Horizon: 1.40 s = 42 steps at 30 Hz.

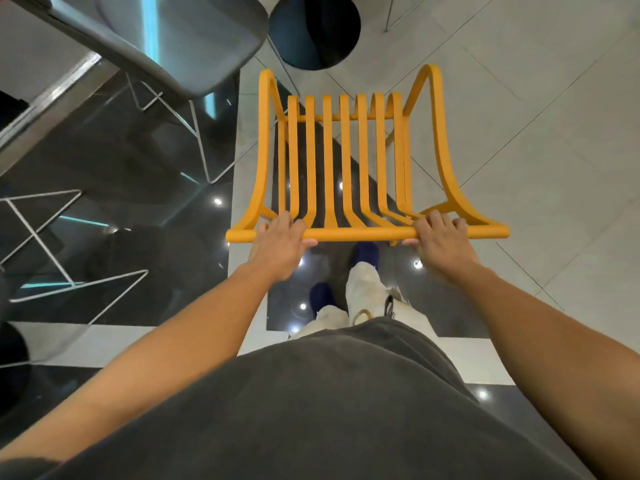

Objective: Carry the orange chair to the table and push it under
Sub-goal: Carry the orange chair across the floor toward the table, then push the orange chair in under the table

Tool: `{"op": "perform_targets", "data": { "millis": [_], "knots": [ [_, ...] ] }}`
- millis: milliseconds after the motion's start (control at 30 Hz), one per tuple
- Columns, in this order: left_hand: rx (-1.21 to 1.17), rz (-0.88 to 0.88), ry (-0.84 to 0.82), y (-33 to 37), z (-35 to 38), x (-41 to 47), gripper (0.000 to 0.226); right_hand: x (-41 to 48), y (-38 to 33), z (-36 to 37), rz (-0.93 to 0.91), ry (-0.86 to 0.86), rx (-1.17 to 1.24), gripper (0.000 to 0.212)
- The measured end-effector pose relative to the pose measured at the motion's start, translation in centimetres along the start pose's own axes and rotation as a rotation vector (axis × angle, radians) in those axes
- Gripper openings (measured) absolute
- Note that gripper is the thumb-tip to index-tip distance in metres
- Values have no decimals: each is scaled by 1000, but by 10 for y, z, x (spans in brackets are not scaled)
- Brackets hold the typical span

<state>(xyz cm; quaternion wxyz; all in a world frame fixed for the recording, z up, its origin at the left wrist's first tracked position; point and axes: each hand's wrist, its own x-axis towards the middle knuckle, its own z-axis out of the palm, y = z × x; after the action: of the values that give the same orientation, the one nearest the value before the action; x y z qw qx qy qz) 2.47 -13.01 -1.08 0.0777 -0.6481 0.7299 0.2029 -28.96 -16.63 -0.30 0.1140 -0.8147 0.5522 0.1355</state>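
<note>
Both hands, left hand (280, 242) and right hand (441, 237), clamp the orange chair (346, 161) top rail; its legs could snag the grey chair (180, 39) upper left.

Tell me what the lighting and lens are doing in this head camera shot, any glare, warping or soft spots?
Head view: ceiling lights glint as small bright spots on the glossy dark floor; wide-angle warping splays the forearms outward; the orange chair and both hands, left hand and right hand, look sharp; the grey chair at top left shows a cyan reflection streak.
</note>
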Motion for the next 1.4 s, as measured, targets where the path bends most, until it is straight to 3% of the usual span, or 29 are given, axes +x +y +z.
{"op": "perform_targets", "data": {
  "millis": [733,1400],
  "knots": [
    [23,-31,44,27,-90,230,44,209,140,-72,-52,71,23,46],
    [26,-69,96,31,-125,332,41,311,196,-108,-104,116,20,48]
  ]
}}
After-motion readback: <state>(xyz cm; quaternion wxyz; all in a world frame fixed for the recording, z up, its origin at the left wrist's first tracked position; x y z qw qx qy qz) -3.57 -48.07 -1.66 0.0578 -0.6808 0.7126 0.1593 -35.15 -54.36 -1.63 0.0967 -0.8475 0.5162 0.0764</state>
